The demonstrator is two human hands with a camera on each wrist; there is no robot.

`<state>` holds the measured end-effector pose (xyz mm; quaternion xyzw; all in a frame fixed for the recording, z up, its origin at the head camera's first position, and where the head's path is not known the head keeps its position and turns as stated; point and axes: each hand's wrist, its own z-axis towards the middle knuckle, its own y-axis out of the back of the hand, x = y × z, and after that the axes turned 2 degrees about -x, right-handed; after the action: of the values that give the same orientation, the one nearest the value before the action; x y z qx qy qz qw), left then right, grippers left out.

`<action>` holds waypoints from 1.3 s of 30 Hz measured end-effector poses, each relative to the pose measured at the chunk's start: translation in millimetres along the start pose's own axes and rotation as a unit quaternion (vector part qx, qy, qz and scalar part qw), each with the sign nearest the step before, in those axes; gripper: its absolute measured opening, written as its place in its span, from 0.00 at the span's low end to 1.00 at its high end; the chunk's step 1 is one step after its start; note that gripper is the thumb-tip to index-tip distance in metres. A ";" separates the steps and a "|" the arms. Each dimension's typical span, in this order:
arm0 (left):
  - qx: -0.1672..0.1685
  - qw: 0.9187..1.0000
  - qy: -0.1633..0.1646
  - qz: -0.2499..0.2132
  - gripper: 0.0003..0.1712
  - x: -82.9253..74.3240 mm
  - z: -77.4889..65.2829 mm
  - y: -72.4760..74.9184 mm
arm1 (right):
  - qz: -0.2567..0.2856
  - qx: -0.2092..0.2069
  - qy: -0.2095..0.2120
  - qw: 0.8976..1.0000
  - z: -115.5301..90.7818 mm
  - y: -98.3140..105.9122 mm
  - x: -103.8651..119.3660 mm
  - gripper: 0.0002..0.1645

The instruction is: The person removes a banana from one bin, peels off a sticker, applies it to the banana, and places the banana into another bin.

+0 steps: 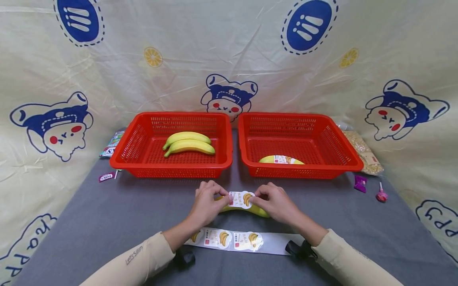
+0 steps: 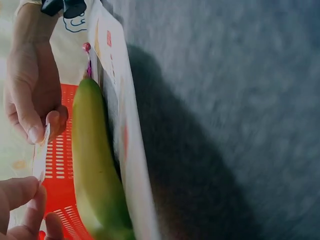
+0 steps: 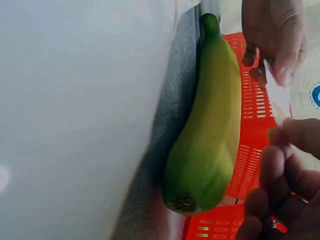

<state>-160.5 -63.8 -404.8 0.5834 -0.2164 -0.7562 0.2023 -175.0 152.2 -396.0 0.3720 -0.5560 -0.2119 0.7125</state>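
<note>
Between both hands a white banana-print sticker [image 1: 241, 200] is stretched above a single banana [image 1: 252, 210] lying on the grey cloth. My left hand [image 1: 208, 201] pinches the sticker's left end between thumb and forefinger. Its right end is pinched by my right hand [image 1: 277, 202]. In both wrist views the sticker [image 2: 41, 157] is held apart from the banana [image 3: 212, 115], with a gap between them. Closer to me lies a strip of backing paper [image 1: 273, 243] bearing more such stickers, partly covered by the forearms.
Two red baskets stand behind: the left basket [image 1: 171, 171] holds two bananas [image 1: 189, 147], the right basket [image 1: 286, 172] a stickered banana [image 1: 266, 159]. Candy [image 1: 106, 177] and a snack packet [image 1: 113, 143] lie left; a purple sweet [image 1: 360, 183], lollipop [image 1: 381, 195] and grain bag [image 1: 365, 153] lie right.
</note>
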 end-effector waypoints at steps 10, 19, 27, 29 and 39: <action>0.016 0.999 0.021 0.035 0.05 5.6 7.2 -6.2 | -0.075 0.031 -0.007 0.997 13.3 -6.5 -3.0 0.13; 0.010 0.999 0.009 0.044 0.06 8.4 8.8 -9.2 | -0.093 0.054 -0.026 0.994 18.6 -7.6 1.3 0.14; 0.008 0.999 0.007 0.053 0.06 11.2 9.0 -12.4 | -0.099 0.057 -0.017 0.993 19.9 -7.2 5.4 0.14; 0.007 0.999 0.005 0.054 0.06 11.0 8.8 -12.8 | -0.105 0.051 -0.008 0.993 19.9 -7.7 5.3 0.14; -0.014 0.995 -0.042 0.087 0.07 9.8 7.6 -14.3 | -0.128 0.020 0.012 0.991 18.3 -11.8 3.2 0.17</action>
<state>-170.9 -56.8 -418.9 0.5275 -0.2641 -0.7623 0.2662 -190.1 137.0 -401.1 0.4570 -0.4991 -0.2856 0.6786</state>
